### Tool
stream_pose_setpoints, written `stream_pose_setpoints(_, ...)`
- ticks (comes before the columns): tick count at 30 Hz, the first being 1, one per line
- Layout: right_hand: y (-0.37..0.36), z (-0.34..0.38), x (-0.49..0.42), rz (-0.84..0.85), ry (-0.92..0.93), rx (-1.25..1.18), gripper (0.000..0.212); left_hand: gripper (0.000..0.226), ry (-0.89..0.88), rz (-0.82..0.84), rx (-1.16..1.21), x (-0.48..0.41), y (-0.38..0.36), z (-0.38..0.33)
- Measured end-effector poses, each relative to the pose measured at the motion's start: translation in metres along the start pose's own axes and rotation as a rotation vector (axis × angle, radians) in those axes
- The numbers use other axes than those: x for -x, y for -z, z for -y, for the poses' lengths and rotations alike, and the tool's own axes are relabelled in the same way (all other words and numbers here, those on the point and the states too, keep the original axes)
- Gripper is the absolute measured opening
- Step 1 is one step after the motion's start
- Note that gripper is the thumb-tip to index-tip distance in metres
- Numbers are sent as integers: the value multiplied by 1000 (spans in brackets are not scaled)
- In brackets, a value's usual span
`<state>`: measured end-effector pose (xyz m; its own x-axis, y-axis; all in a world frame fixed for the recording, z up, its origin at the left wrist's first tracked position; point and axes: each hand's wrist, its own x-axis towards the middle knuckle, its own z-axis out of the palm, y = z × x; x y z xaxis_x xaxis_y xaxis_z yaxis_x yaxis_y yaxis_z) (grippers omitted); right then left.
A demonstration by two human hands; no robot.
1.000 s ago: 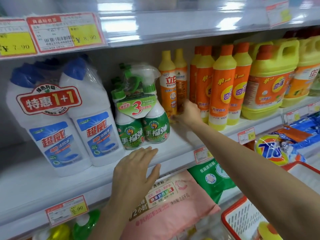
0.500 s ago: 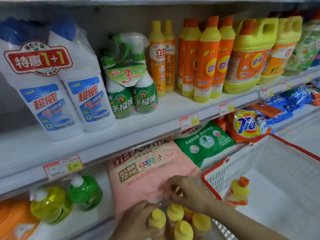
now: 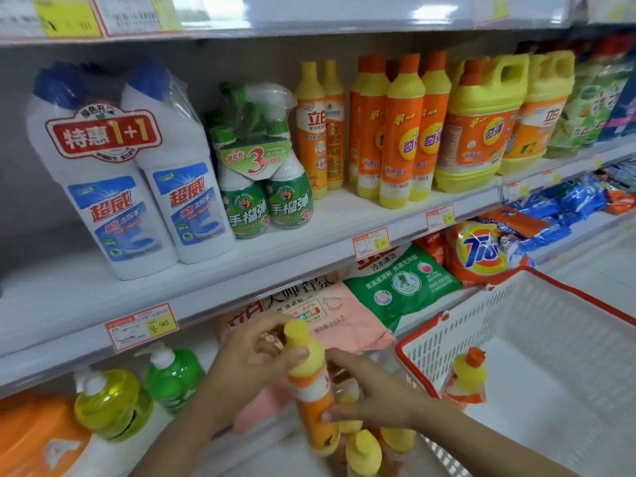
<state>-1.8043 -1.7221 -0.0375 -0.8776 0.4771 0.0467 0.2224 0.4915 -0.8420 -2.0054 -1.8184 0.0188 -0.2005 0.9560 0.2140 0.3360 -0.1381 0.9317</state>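
Observation:
An orange dish-soap bottle with a yellow cap is held upright low in the head view, in front of the bottom shelf. My left hand grips its neck just under the cap. My right hand touches its orange body from the right, thumb and fingers on it. Below it stand several more yellow-capped bottles. A white basket with a red rim sits at the right with one orange-capped bottle inside.
The middle shelf carries white toilet-cleaner bottles, green spray bottles, orange dish-soap bottles and yellow jugs. Below lie a pink powder bag, a green bag and green pump bottles.
Both hands left the middle shelf and came down to the cluster of bottles. One yellow-capped bottle has been lifted clear of the cluster. The view tilted down.

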Motion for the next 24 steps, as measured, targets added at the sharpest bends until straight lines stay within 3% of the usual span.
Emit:
stream_pose_setpoints(4, 20, 33, -5, -201, 83, -92, 58, 47, -89, -46, 126, -15, 3, -40)
stream_pose_setpoints(7, 33, 44, -7, -319, 108, -162, 54, 82, 10, 45, 71, -17, -3, -35)
stream_pose_setpoints(9, 38, 46, -9, -384, 117, -151, 53, 84, 65, 101, 54, -14, -11, -23)
stream_pose_setpoints(12, 39, 38, -9, -319, 83, -175, 51, 67, 85, 68, -29, -8, -16, -2)
stream_pose_setpoints(18, 16, 15, -4, -248, 30, -175, 56, 67, 147, 195, 51, 7, -19, 28)
stream_pose_setpoints(22, 15, 3, -2, -121, -75, -401, 68, 60, 149, 156, 49, 10, -13, 41)
stream_pose_setpoints(24, 18, -8, -1, -119, -106, -216, 54, 59, 160, 82, 77, 12, -8, 46)
